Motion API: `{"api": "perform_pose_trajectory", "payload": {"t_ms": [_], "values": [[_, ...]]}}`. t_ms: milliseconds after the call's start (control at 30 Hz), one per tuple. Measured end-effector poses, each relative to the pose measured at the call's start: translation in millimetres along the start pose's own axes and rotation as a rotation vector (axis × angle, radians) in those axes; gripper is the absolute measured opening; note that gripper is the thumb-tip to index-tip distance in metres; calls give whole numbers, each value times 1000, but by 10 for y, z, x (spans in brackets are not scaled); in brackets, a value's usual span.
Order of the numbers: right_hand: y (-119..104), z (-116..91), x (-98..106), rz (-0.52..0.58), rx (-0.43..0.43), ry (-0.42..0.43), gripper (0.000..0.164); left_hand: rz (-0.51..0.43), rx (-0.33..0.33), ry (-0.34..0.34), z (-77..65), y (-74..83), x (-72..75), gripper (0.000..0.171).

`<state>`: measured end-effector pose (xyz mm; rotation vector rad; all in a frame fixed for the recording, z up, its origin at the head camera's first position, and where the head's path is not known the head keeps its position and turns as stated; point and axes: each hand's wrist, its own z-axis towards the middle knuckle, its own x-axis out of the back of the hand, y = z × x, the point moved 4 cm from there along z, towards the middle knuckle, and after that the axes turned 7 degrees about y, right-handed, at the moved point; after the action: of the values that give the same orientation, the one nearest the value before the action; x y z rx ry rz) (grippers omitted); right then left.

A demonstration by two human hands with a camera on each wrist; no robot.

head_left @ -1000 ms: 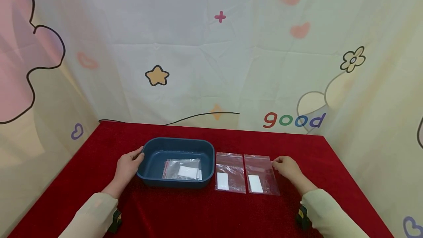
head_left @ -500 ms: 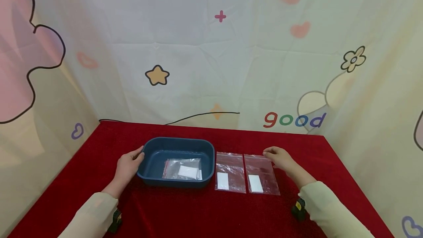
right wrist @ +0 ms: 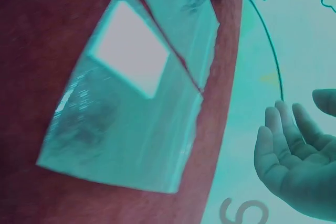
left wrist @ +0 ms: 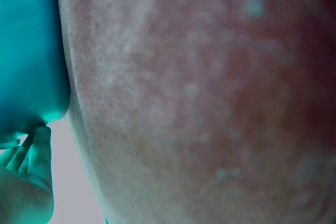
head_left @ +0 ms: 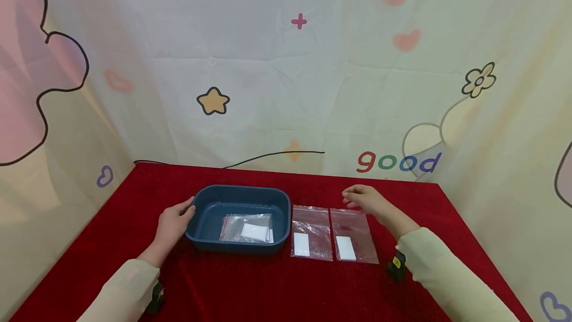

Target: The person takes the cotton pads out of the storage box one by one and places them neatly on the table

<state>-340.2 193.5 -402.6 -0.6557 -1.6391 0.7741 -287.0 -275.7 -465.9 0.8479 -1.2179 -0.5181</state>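
Note:
A dark blue plastic basin (head_left: 237, 249) stands on the red cloth, with a small pile of clear zip bags (head_left: 230, 227) with white cards inside it. My left hand (head_left: 172, 225) grips the basin's left rim with thumb and fingers; the left wrist view shows the fingertips at the basin (left wrist: 31, 51). To the right of the basin lie two flat clear zip bags, the left bag (head_left: 317, 242) and the right bag (head_left: 364, 242), each with a white card at its lower left. Above the right bag's top edge hovers my right hand (head_left: 368, 201), fingers loosely bent and holding nothing.
A red cloth (head_left: 268, 287) covers the table. Behind it and at both sides hangs a pale printed curtain (head_left: 268, 103). The two bags lie side by side, the left one close against the basin's right wall.
My right hand has left the right bag's upper right edge and moved up and to the left, over its top. The left hand, basin and bags have stayed put.

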Motion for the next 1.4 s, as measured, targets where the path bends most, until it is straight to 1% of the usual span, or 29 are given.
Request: {"api": "perform_pose_trajectory", "payload": {"t_ms": [133, 367, 533, 700, 900, 1000, 1233, 1400], "values": [[-175, 65, -43, -14, 32, -33, 41, 7, -7, 6, 3, 1, -2, 47], [-449, 179, -116, -31, 51, -66, 35, 13, -2, 9, 3, -11, -4, 47], [-622, 233, -167, -35, 83, -93, 37, 1, -4, 3, 5, -1, -6, 47], [-799, 265, -254, -41, 110, -143, 41, -4, 1, -2, 2, -1, -7, 47], [-1035, 279, -388, -69, 176, -210, 42, -1, -2, 5, -4, -13, 1, 47], [-1118, 311, -441, -83, 198, -240, 40, 0, -3, 3, -7, -11, -5, 47], [-1283, 382, -552, -124, 203, -314, 38, 5, -3, -10, 5, -8, -7, 48], [-1359, 426, -687, -161, 229, -369, 37, 2, -7, -11, 1, -8, -3, 48]]}}
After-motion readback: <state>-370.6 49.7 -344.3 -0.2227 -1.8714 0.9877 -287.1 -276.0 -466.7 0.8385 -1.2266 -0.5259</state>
